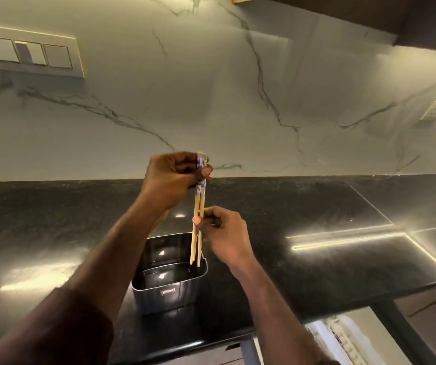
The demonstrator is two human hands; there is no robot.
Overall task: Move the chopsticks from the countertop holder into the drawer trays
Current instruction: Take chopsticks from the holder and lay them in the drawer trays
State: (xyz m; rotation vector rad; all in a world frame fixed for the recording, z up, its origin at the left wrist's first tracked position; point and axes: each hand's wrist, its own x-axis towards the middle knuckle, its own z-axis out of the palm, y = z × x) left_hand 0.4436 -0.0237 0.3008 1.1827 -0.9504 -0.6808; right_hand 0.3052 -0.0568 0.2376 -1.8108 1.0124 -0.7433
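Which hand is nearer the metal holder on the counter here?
Right. The right hand pinches the chopsticks midway, just above the holder; the left hand grips their patterned tops, higher up.

Glossy metal holder (pixel 169 291), wooden chopsticks (pixel 195 233)

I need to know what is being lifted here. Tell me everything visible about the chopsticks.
The chopsticks are a pair of pale wooden-looking sticks with blue-and-white patterned tops. They stand nearly upright above the dark metal holder, their tips reaching just inside its rim. The left hand grips the patterned tops; the right hand pinches the bare shafts lower down.
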